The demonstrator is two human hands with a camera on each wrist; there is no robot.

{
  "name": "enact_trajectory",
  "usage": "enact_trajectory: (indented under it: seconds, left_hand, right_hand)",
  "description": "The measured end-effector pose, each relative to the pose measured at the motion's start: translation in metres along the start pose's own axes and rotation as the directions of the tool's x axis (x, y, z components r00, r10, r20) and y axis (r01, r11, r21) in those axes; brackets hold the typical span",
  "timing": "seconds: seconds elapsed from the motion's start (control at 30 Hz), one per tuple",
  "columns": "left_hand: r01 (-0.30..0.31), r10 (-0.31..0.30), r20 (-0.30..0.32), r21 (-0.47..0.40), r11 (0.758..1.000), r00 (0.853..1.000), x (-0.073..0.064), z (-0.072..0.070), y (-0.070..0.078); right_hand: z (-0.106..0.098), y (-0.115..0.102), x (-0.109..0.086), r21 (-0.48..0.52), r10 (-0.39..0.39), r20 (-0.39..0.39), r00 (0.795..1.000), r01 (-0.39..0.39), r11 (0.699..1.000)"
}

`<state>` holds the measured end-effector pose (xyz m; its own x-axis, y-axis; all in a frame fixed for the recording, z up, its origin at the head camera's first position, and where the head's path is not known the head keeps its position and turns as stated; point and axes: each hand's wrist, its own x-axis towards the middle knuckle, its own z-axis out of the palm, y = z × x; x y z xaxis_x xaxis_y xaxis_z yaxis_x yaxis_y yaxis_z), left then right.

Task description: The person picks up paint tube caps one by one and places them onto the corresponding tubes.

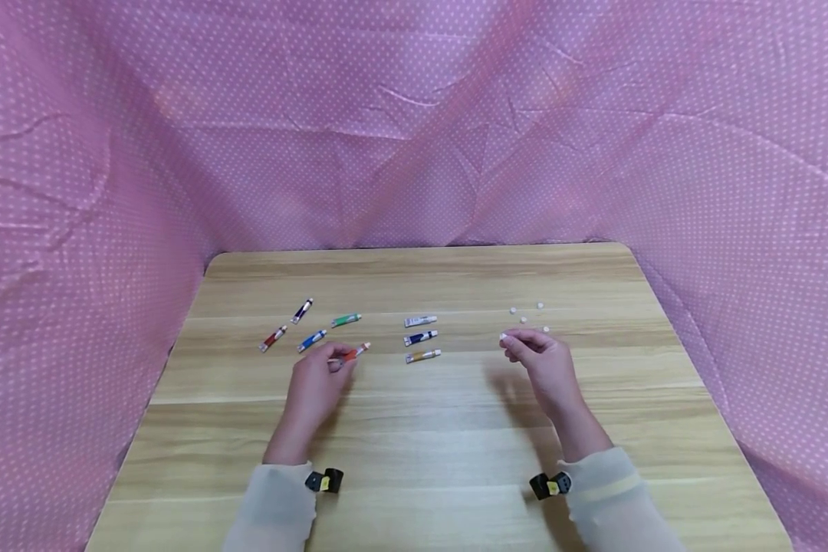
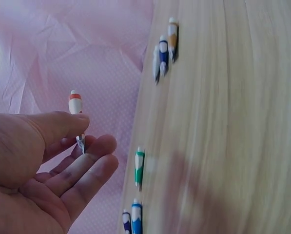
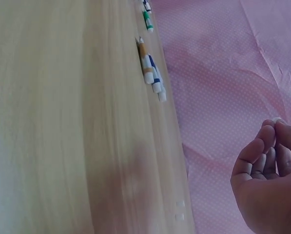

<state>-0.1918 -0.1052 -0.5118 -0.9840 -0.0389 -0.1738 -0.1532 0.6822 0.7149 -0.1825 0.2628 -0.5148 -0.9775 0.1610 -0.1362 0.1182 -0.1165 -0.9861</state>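
Left hand [image 1: 319, 387] pinches tube [image 1: 352, 354], right hand [image 1: 547, 368] white piece [image 1: 503, 336]; table [image 1: 435, 437]: seven tubes [image 1: 421, 338], four pieces [image 1: 523, 320].

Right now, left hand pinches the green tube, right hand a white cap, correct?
No: left hand pinches the orange tube; the green tube lies on the table, as the left wrist view shows. Right hand pinches a white cap.

Creased pink cloth [image 1: 414, 130] with white dots hangs at nine, twelve and three o'clock around a pale wood-grain counter [image 1: 421, 429] with rounded far corners.
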Motion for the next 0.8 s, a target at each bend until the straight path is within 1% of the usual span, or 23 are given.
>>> enact_trajectory:
  seconds: [0.13, 0.27, 0.37, 0.63, 0.8]
  left_hand:
    - [-0.011, 0.01, 0.007, 0.01, 1.0, 1.0, -0.001, 0.006, 0.008]
    - [-0.035, 0.035, 0.008, 0.032, 0.999, 0.999, -0.002, 0.013, 0.015]
    - [-0.049, 0.049, 0.012, 0.05, 0.998, 0.999, -0.002, 0.019, 0.021]
    - [-0.104, 0.104, 0.007, 0.075, 0.992, 0.995, -0.004, 0.032, 0.037]
    - [-0.139, 0.139, 0.008, 0.085, 0.987, 0.99, -0.008, 0.037, 0.046]
  right_hand:
    - [0.005, 0.001, -0.003, -0.072, 0.021, 0.007, 1.0, -0.02, 0.997]
    - [0.01, 0.001, -0.004, -0.196, 0.044, 0.015, 0.999, -0.04, 0.98]
    - [0.014, 0.002, -0.004, -0.247, 0.04, 0.035, 0.999, -0.031, 0.968]
    - [0.028, 0.009, -0.006, -0.285, 0.009, 0.109, 0.994, 0.023, 0.958]
    - [0.037, 0.011, -0.007, -0.303, 0.01, 0.144, 0.989, 0.035, 0.952]
